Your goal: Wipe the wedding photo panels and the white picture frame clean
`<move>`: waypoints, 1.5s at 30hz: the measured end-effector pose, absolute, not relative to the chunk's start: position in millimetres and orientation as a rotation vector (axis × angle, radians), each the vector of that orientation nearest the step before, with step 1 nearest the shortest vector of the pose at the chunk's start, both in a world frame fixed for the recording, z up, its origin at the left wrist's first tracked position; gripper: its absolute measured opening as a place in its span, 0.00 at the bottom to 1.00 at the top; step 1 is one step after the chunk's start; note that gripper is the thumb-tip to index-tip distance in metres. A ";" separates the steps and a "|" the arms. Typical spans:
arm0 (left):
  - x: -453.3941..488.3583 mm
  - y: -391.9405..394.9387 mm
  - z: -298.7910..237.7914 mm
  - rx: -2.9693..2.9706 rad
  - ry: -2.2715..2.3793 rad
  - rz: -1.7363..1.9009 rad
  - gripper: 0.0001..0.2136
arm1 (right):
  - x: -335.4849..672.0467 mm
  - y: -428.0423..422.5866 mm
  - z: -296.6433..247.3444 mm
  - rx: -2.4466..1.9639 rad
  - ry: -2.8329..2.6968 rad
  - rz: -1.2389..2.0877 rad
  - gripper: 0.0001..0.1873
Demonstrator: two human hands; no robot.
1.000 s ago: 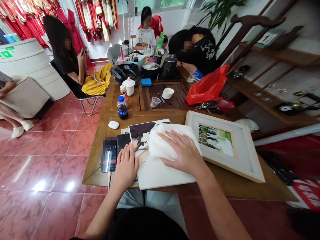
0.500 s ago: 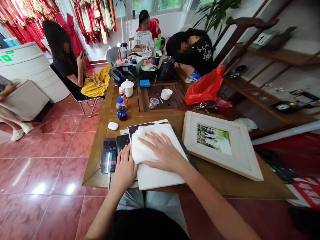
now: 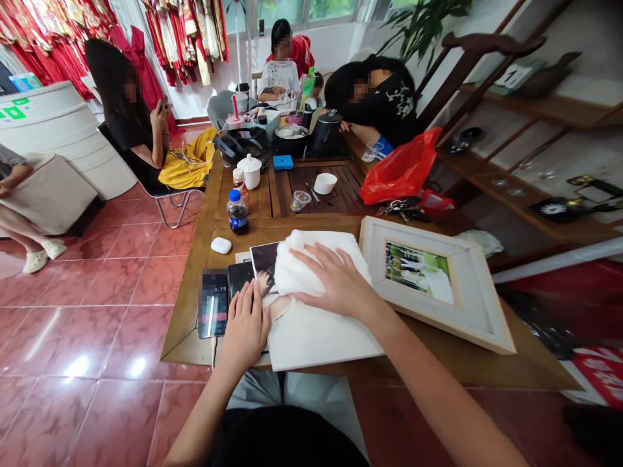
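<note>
My right hand (image 3: 341,285) lies flat, fingers spread, pressing a crumpled white cloth (image 3: 296,269) onto a large photo print (image 3: 311,331) at the near edge of the wooden table (image 3: 438,353). My left hand (image 3: 246,324) rests with fingers stretched on the print's left edge, next to a dark phone (image 3: 214,303) with a lit screen. A white picture frame (image 3: 467,292) holding a wedding photo lies just right of the print.
A white earbud case (image 3: 221,245), a dark drink bottle (image 3: 238,211), a white teapot (image 3: 252,170), a bowl (image 3: 325,183) and a red plastic bag (image 3: 402,170) sit further back. Several people sit around the far end. Red tiled floor lies to the left.
My right hand slid the cloth left over the print, then back right, uncovering the print's dark upper-left corner. My left hand stayed put.
</note>
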State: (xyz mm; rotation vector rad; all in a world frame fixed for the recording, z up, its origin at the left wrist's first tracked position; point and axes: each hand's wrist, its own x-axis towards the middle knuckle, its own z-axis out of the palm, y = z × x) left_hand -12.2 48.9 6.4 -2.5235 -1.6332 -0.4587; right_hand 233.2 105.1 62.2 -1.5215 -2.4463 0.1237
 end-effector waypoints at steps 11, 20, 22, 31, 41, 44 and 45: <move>-11.7 48.7 6.0 -2.519 -1.630 -0.507 0.24 | 211.2 120.1 65.2 -1.342 -2.572 0.227 0.45; -10.4 48.1 6.1 -2.519 -1.620 -0.480 0.28 | 225.5 137.7 65.6 -1.583 -2.426 0.202 0.43; -10.7 48.6 5.4 -2.518 -1.620 -0.478 0.27 | 213.6 139.9 67.9 -1.552 -2.454 0.218 0.44; -11.2 49.5 0.0 -2.495 -1.649 -0.473 0.24 | 179.0 149.2 73.9 -1.392 -2.554 0.281 0.45; -11.0 48.6 2.4 -2.498 -1.612 -0.500 0.28 | 232.4 147.4 71.0 -1.551 -2.465 0.236 0.41; -11.4 48.6 3.1 -2.493 -1.607 -0.492 0.29 | 241.4 142.0 69.0 -1.561 -2.453 0.205 0.41; -11.3 48.5 3.6 -2.489 -1.608 -0.492 0.29 | 243.2 139.0 68.1 -1.551 -2.455 0.192 0.41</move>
